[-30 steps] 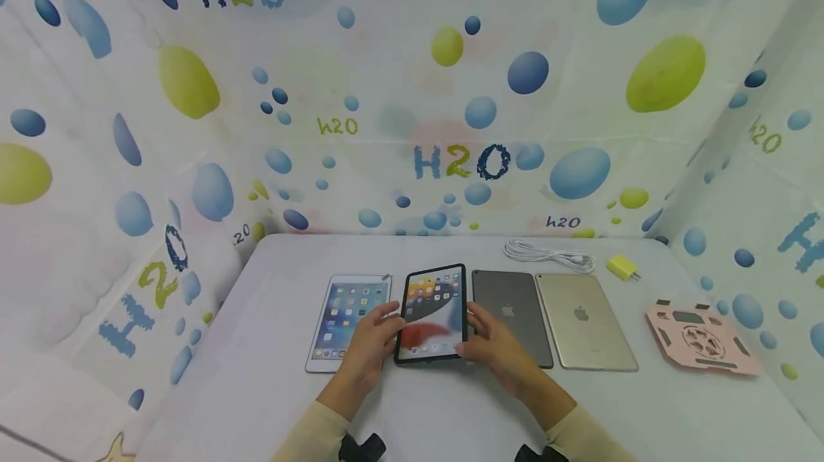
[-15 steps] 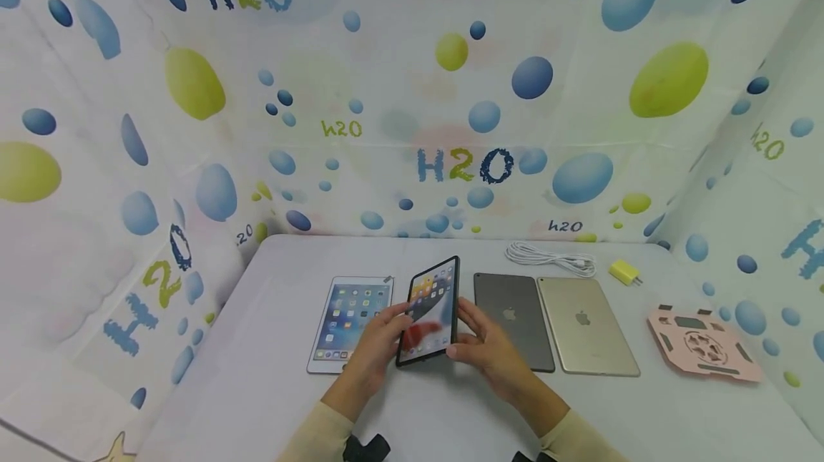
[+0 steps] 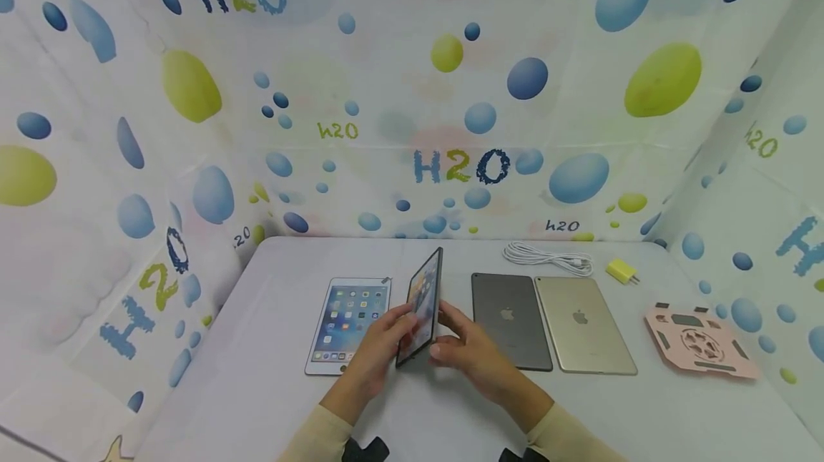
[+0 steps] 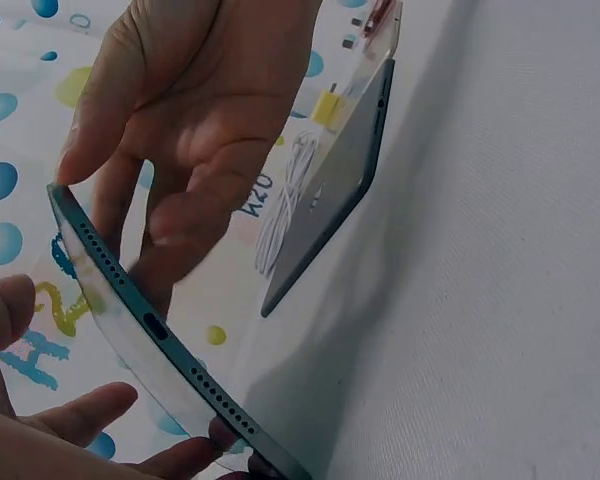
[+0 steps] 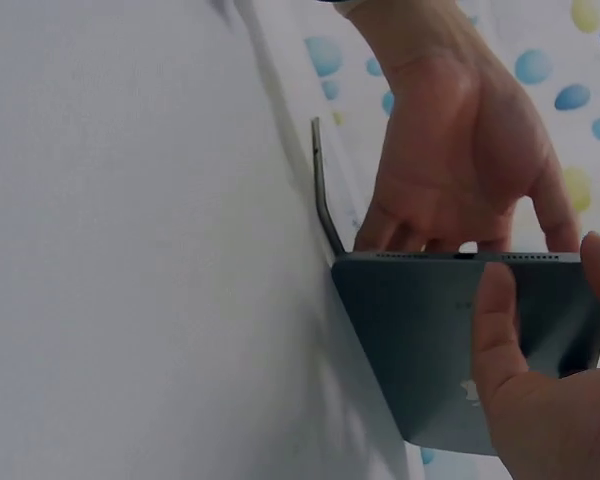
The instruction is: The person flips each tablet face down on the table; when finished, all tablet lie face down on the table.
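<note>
A tablet with a dark frame (image 3: 421, 305) stands on edge, steeply tilted, in the middle of the head view, its lit screen facing left. My left hand (image 3: 381, 339) grips its left side, some fingertips wrapping the low edge in the left wrist view. My right hand (image 3: 473, 347) holds the opposite side, thumb at the corner and a finger against the grey back (image 5: 430, 340), which bears an apple mark. The edge facing the wrist cameras shows a charging port (image 4: 155, 325) between rows of small holes. A white tablet (image 3: 347, 322) with its screen lit lies left, partly behind my left hand.
To the right lie a grey tablet (image 3: 511, 322) and a gold tablet (image 3: 586, 326), both face down. A coiled white cable (image 3: 547, 258) and a yellow charger plug (image 3: 621, 272) are behind them. A pink slotted stand (image 3: 702, 342) lies far right on the white table (image 3: 244, 405).
The held tablet has turned from facing me to nearly edge-on, its right side swinging left and up. My right hand has moved left with it; the left stays at the left side.
</note>
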A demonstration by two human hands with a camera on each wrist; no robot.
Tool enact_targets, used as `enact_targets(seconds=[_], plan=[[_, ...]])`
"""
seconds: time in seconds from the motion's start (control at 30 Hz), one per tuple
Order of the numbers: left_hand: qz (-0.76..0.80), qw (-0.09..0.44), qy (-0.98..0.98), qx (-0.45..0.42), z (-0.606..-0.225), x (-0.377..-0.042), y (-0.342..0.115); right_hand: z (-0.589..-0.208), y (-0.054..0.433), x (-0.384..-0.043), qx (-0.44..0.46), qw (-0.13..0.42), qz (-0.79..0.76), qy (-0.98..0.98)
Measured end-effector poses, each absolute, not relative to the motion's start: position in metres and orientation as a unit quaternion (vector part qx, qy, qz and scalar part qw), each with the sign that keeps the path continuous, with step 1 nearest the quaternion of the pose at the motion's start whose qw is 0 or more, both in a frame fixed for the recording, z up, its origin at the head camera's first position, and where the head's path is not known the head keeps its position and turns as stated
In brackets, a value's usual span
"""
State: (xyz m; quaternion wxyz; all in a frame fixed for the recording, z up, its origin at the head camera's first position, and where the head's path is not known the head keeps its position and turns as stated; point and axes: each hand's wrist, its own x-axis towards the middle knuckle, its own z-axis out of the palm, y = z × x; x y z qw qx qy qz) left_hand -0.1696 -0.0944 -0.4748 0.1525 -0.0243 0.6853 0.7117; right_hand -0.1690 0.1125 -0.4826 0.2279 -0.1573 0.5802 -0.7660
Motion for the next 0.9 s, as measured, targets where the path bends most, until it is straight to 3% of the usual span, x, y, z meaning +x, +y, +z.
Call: enact_targets(seconds=[0.67, 0.9], plan=[[0.747, 0.171, 0.641, 0.044, -0.475, -0.165, -0.097, -0.480, 0.097, -0.162, -0.209, 0.216, -0.695, 0.653], [0.783, 0.143, 0.603, 0.051, -0.479, -0.162, -0.093, -0.481, 0.097, -0.160, -0.217, 0.187, -0.648, 0.705]])
